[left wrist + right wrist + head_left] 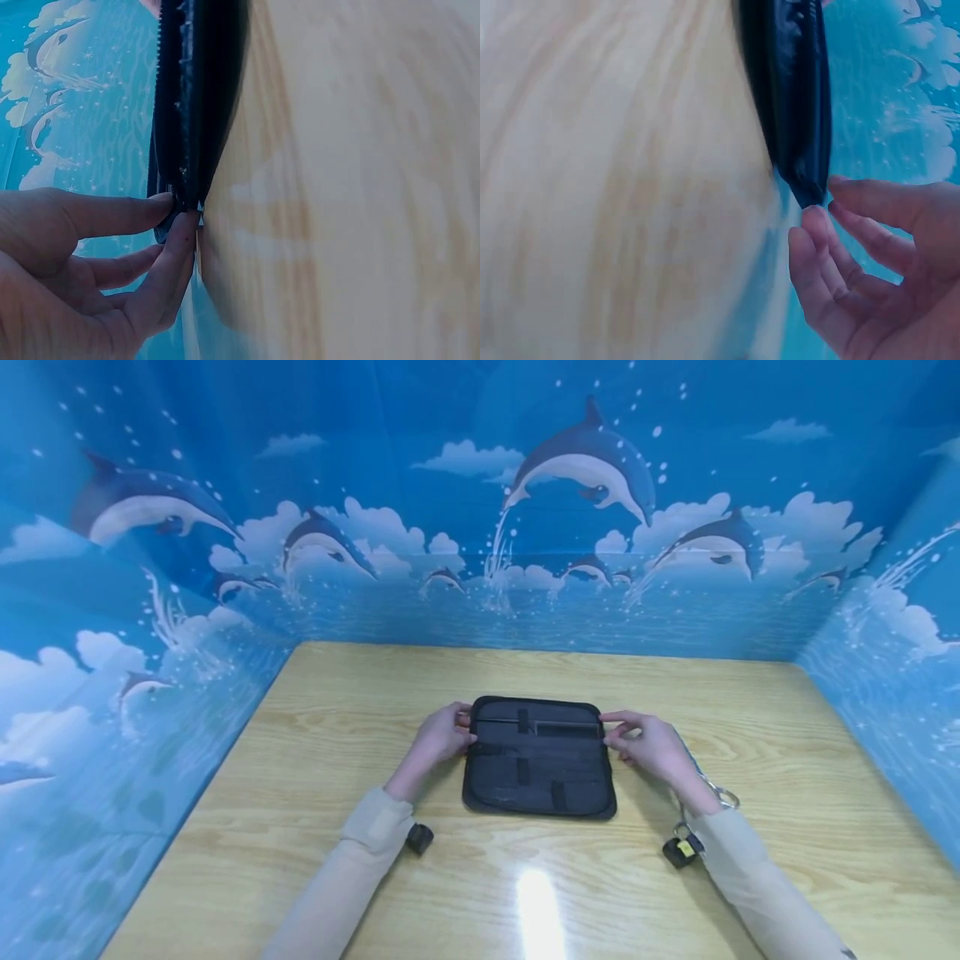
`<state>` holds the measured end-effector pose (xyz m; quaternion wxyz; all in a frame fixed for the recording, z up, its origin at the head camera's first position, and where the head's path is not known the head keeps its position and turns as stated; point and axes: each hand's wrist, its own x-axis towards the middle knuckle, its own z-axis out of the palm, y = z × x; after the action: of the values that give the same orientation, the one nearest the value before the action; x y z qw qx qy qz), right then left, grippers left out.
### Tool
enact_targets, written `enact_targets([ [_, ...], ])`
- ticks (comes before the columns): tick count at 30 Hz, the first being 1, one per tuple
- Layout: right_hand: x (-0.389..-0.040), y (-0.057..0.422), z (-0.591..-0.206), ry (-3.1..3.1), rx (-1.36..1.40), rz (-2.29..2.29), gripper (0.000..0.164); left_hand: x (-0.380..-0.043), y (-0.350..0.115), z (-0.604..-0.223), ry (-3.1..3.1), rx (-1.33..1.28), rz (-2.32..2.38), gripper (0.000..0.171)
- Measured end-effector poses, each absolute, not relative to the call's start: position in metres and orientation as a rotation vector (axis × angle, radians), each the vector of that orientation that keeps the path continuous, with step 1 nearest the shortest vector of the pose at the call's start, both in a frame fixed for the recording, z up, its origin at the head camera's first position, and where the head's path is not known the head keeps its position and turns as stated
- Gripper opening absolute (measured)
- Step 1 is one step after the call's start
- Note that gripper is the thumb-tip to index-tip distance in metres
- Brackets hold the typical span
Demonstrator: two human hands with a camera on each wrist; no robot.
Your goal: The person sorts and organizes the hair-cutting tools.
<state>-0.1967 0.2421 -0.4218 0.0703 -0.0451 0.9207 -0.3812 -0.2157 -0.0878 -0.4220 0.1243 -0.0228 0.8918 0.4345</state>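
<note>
A black zip case point(540, 768) lies opened out before me, with dark elastic loops and pockets on its inner face. My left hand point(442, 732) pinches its upper left edge; in the left wrist view the thumb point(127, 214) is on one side of the zipped rim and the fingers are on the other. At the upper right edge, my right hand point(651, 746) holds the case between thumb and fingertips. The right wrist view shows those fingertips point(815, 219) right at the case's dark corner point(808, 176).
Beneath and beside my right forearm lie shiny metal loops point(727, 797) like scissor handles, partly hidden. The wooden table point(360, 693) is bordered by blue dolphin-print sheets point(465, 568) at the back and sides. A black wrist camera point(420, 838) sits at my left sleeve.
</note>
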Motion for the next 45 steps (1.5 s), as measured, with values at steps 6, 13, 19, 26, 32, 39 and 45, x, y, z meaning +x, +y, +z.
enact_targets([
  [6, -0.186, 0.276, -0.404, 2.926, -0.097, -1.030, 0.034, -0.215, -0.088, -0.424, 2.605, -0.024, 1.264, 0.055],
  [13, -0.168, 0.319, -0.400, 3.035, -0.031, -0.680, 0.036, -0.214, -0.088, -0.422, 2.601, -0.047, 1.271, 0.056],
  [19, -0.160, 0.333, -0.403, 2.949, 0.005, -0.523, 0.045, -0.214, -0.088, -0.421, 2.611, -0.026, 1.266, 0.055],
  [26, -0.165, 0.338, -0.405, 2.854, -0.019, -0.482, 0.041, -0.215, -0.089, -0.424, 2.625, -0.024, 1.249, 0.054],
  [32, -0.170, 0.339, -0.406, 2.838, 0.006, -0.527, 0.035, -0.215, -0.088, -0.425, 2.601, -0.052, 1.292, 0.055],
  [39, -0.173, 0.340, -0.408, 2.801, 0.055, -0.599, 0.035, -0.215, -0.088, -0.425, 2.613, -0.048, 1.287, 0.055],
  [45, -0.176, 0.345, -0.408, 2.782, 0.033, -0.662, 0.036, -0.216, -0.087, -0.425, 2.615, -0.057, 1.282, 0.055],
])
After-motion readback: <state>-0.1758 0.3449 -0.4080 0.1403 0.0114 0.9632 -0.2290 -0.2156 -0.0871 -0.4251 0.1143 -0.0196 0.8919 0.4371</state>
